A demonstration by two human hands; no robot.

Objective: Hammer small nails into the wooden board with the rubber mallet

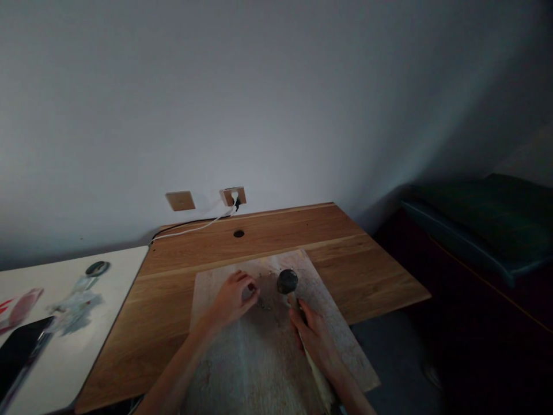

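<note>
A worn, pale board (pixel 242 357) lies on the wooden table. My right hand (pixel 311 331) is wrapped round the long, light handle of a mallet (pixel 287 281), whose round black head is over the upper part of the board. Left of that head, my left hand (pixel 235 297) is above the board with its thumb and fingers curled toward each other; whatever they may hold is too small to make out. Several tiny upright pieces, perhaps nails (pixel 270 272), show near the board's far edge. Small loose bits (pixel 265 305) lie between my two hands.
The wooden table (pixel 371 276) meets a grey wall with a socket (pixel 233 196) and plugged-in cables. On the white table (pixel 108 300) at left are a tape roll (pixel 97 268), a crumpled clear bag (pixel 78 311) and a dark device (pixel 21 351). A green cushion (pixel 484 219) is at right.
</note>
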